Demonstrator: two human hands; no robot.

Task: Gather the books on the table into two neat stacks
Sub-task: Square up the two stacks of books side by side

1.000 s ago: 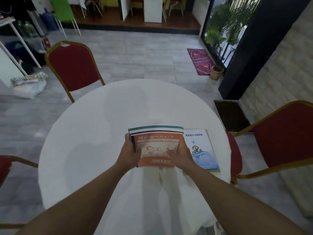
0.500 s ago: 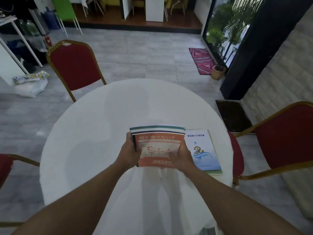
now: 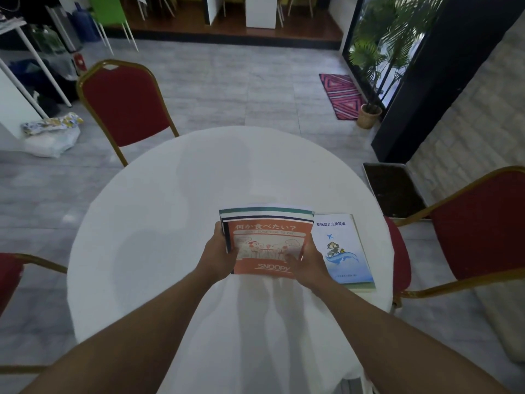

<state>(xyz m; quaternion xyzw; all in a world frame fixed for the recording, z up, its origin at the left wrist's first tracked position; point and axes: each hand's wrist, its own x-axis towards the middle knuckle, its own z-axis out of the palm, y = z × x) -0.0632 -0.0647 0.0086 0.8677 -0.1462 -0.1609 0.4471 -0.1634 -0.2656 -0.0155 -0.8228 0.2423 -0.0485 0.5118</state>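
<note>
A stack of books [image 3: 267, 216] with an orange Snoopy book [image 3: 268, 245] on top sits near the front of the round white table [image 3: 170, 223]. My left hand [image 3: 217, 258] grips the stack's left edge. My right hand [image 3: 308, 263] grips its right front corner, thumb on the orange cover. Just to the right lies a second stack topped by a white and blue book [image 3: 342, 248] with a whale picture; my right hand covers its lower left corner.
Red chairs with gold frames stand at the back left [image 3: 125, 106], at the right [image 3: 480, 223] and at the near left [image 3: 8, 280]. A dark tray [image 3: 393, 189] lies on the floor to the right. A potted plant [image 3: 369, 115] stands beyond it.
Both hands and the orange-topped stack have stayed in the same place on the table. Only the view has shifted slightly.
</note>
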